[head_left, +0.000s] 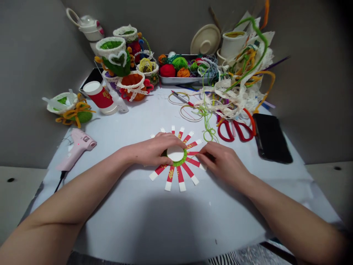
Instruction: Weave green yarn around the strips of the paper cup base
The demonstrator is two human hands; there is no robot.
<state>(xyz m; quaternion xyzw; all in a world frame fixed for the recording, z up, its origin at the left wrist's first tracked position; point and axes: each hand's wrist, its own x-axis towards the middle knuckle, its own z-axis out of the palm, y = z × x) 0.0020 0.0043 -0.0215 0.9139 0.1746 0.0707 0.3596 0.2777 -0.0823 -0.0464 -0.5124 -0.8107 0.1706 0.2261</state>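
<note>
Paper cup [175,153], cut into splayed strips, lies on the worktop [121,221]; left hand [157,148] grasps its green yarn ring [181,162], right hand [222,159] touches a strip, its grip unclear.

Both forearms [95,187] are bare, and black-and-white striped fabric [224,258], apparently clothing, shows below.
</note>
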